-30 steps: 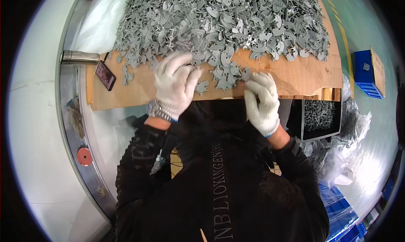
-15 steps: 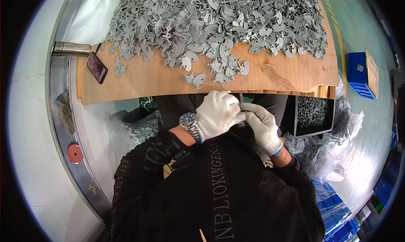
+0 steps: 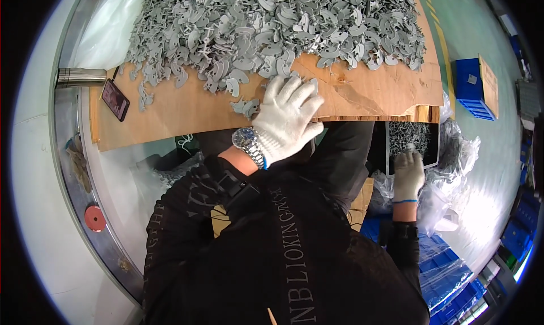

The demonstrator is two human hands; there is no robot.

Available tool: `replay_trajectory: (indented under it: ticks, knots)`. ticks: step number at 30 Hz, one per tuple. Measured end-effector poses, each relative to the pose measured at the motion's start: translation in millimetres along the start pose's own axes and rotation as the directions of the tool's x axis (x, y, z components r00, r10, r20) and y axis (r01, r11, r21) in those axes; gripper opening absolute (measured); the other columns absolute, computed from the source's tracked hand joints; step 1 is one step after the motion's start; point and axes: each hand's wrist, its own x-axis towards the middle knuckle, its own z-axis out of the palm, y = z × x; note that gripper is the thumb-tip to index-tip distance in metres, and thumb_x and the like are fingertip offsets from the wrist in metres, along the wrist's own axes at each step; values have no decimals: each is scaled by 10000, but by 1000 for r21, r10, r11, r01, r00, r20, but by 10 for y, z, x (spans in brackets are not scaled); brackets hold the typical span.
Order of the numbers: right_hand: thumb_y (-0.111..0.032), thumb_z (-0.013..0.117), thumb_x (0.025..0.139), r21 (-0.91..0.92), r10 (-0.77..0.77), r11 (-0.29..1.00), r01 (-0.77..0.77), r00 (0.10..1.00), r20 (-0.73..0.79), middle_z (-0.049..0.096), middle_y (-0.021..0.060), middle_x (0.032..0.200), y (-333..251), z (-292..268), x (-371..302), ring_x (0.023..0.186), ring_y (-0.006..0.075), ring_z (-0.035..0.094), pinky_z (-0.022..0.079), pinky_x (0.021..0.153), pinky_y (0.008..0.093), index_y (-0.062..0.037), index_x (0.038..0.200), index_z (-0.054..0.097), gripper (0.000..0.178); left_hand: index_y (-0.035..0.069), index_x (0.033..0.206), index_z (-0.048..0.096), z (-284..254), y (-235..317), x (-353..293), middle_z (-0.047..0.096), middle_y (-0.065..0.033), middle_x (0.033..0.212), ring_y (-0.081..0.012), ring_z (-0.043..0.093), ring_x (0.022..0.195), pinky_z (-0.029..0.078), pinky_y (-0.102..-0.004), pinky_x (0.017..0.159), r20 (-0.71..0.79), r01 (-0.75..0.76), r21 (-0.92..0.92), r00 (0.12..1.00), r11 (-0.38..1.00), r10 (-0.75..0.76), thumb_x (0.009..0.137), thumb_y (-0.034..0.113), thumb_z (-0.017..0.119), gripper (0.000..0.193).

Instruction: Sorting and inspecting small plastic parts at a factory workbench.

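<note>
My left hand [image 3: 288, 118], in a white knit glove with a watch at the wrist, lies palm down at the table's near edge. Its fingers are spread, and the fingertips reach over a few small grey curved parts [image 3: 245, 107], partly hiding them. My right hand [image 3: 409, 175], gloved too, is over the near side of a dark bin [image 3: 390, 149] of thin grey pieces [image 3: 409, 133]. Its fingers are bunched together, with a small pale spot at their tips that I cannot make out.
A large heap of grey curved parts [image 3: 272, 28] covers the far part of the wooden table [image 3: 368, 95]. A phone [image 3: 115, 100] and a steel flask [image 3: 82, 77] are at the left. Clear plastic bags [image 3: 456, 155] and blue crates [image 3: 447, 268] stand right; a blue box [image 3: 475, 89] is farther off.
My hands were together in front of me and have parted. The left has moved forward onto the parts at the table's edge, its fingers spreading; the right has moved right to the bin.
</note>
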Motion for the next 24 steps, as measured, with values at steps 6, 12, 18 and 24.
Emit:
replay_trajectory:
  ticks: [6, 12, 18, 24]
  knots:
    - [-157, 657, 1094, -351, -152, 933, 83, 973, -172, 741, 99, 1216, -3, 264, -33, 1050, 199, 715, 598, 932, 304, 1, 1417, 648, 360, 151, 1258, 735, -59, -360, -253, 667, -110, 1438, -382, 563, 1406, 389, -614, 1205, -7, -128, -83, 992, 988, 128, 990, 312, 738, 313]
    - [-77, 713, 1028, -533, -291, 717, 449, 888, 357, 715, 112, 1309, -204, 1685, -519, 1161, 243, 699, 579, 1009, 361, 8, 1377, 672, 361, 118, 1278, 736, -260, -555, -710, 653, -152, 1443, -413, 550, 1402, 352, -616, 1233, -119, 219, -47, 968, 975, -223, 979, 199, 718, 310]
    - [-90, 799, 862, -543, -394, 17, 840, 505, 768, 624, 175, 1437, -265, 2561, -453, 1410, 463, 516, 347, 1257, 589, -82, 1334, 721, 478, 146, 1328, 704, -269, -437, -701, 637, -131, 1405, -403, 532, 1405, 357, -606, 1239, -27, 240, 37, 971, 970, -239, 942, 198, 732, 390]
    - [-129, 816, 843, -486, -335, 11, 874, 461, 822, 567, 177, 1508, -88, 2725, -506, 1451, 479, 469, 299, 1268, 637, -108, 1345, 721, 511, 83, 1280, 720, -193, -396, -643, 631, -159, 1454, -427, 531, 1407, 366, -606, 1229, -122, 184, -119, 972, 976, -198, 905, 95, 719, 376]
